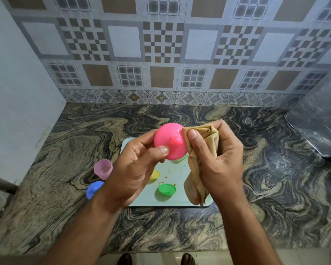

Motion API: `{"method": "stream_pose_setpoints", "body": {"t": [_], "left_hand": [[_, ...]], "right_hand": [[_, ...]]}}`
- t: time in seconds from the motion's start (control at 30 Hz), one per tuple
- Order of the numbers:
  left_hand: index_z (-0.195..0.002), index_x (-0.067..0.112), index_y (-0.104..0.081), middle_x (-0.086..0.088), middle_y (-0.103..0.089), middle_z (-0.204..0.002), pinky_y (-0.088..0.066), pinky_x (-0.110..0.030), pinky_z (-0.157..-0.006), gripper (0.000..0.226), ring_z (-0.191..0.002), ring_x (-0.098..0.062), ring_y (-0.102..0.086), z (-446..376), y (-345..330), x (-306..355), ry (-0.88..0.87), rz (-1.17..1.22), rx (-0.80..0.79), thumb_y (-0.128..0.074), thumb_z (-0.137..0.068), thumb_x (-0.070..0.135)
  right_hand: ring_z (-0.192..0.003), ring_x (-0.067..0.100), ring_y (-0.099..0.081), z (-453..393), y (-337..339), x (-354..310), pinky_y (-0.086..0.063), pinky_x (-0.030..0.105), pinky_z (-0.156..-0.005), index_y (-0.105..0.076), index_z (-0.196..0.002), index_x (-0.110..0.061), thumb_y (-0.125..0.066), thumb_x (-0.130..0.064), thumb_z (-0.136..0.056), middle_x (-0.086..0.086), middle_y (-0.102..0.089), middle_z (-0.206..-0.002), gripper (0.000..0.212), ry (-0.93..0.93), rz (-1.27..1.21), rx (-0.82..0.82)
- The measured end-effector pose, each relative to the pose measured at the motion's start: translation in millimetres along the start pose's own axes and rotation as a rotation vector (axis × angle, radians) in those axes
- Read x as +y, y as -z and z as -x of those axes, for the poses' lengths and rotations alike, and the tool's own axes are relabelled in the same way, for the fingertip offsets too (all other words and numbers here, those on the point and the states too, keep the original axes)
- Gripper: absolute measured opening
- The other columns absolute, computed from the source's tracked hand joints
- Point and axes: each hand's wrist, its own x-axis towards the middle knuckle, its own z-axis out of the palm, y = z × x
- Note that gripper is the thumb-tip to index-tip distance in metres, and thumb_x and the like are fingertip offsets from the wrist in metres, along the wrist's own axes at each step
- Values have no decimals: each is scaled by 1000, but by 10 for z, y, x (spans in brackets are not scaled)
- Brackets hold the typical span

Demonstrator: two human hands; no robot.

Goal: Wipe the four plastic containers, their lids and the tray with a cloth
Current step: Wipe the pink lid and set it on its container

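Pink knobbed lid aloft beside tan cloth, above pale tray.

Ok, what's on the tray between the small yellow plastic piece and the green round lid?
Head view: only bare pale tray with orange-brown crumbs lies between the yellow piece and the green lid.

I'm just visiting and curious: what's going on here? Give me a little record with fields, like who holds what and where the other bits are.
left hand: holds the pink lid
right hand: grips the tan cloth against the lid's edge
tray: pale, on the marbled counter, with brown crumbs
on tray: green lid; yellow piece, partly hidden
left of tray, on the counter: pink container, blue lid
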Motion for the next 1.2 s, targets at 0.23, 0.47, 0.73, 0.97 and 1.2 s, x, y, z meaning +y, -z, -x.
{"method": "stream_pose_setpoints", "body": {"t": [0.23, 0.47, 0.73, 0.97, 1.2], "left_hand": [[-100, 20, -83, 0, -76, -101, -51, -16, -71, 21, -83, -4, -64, -18, -173, -66, 1, 146, 138, -68, -88, 13], [-97, 19, -81, -8, -73, -96, -43, -45, -94, 19, -96, -30, -59, 5, -34, -36, 0, -26, 22, -74, -80, 25], [-88, 15, -82, -8, -76, -94, -41, -48, -101, 17, -101, -33, -56, -34, 28, -11, 33, 8, 78, -75, -78, 26], [-95, 13, -83, -8, -80, -101, -59, -24, -87, 19, -94, -12, -74, -30, -96, -18, 59, 204, 126, -65, -89, 13], [-98, 11, -78, -12, -71, -91, -39, -49, -85, 20, -91, -33, -53, 17, 42, -22, -14, -108, -30, -74, -87, 26]], "right_hand": [[-61, 16, -57, 77, -93, 59, -48, 33, -58, -63, -88, -15, -77, -21, -94, 6, -69, -76, 16, 118, 90, 111], [-64, 15, -57, -85, 31, 29, -45, 30, -62, -67, -87, -16, -81, -21, -92, 5, -65, -78, 16, 168, 237, 37], [-66, -5, -61, -24, -46, -11, -48, 13, -64, -65, -88, -10, -74, -20, -92, -16, -71, -75, 15, 92, 33, 66], [-58, 9, -55, 94, -78, 25, -45, 26, -57, -64, -87, -8, -77, -23, -94, 7, -64, -72, 21, 181, 150, 69], [-63, 26, -59, -11, 11, 11, -48, 40, -58, -65, -84, -16, -81, -21, -92, 8, -64, -76, 19, 260, 320, 61]]}}
